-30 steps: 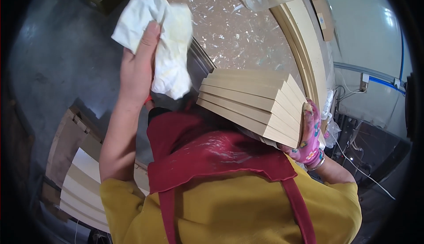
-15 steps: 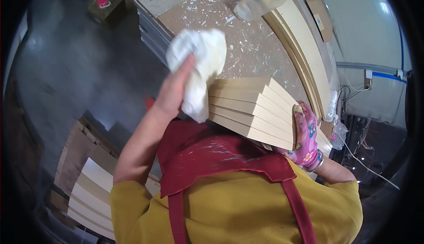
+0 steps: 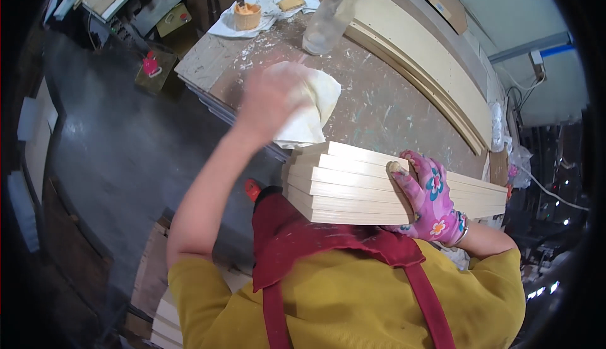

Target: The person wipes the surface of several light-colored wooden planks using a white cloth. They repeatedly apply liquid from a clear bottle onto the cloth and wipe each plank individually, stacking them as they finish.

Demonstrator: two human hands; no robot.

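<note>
Closest to me I see the yellow shirt and the red apron (image 3: 328, 248), and just above them a stack of pale wooden boards (image 3: 353, 188), about five by the stepped edges I can count, held against the chest at the near edge of the workbench (image 3: 391, 103). My right hand (image 3: 429, 201), in a pink flowered glove, lies over the top of that stack with fingers curled round the boards, gripping them. My left hand (image 3: 274, 100) is bare and blurred; it is closed on a crumpled white cloth (image 3: 312, 106) that hangs just past the far left end of the stack, above the paint-spattered bench top. Down at the lower left a second pile of light boards (image 3: 167, 314) sits on the floor. Farther along the bench stands one clear plastic bottle (image 3: 331, 14) with a white cap, lying tilted, and beyond it one small orange tub (image 3: 247, 16) on a white sheet beside one tan sponge-like block (image 3: 291, 2). Long pale curved strips (image 3: 435, 65) run along the bench's right side. On the floor at left sits a small greenish box with a pink top (image 3: 151, 68).
</note>
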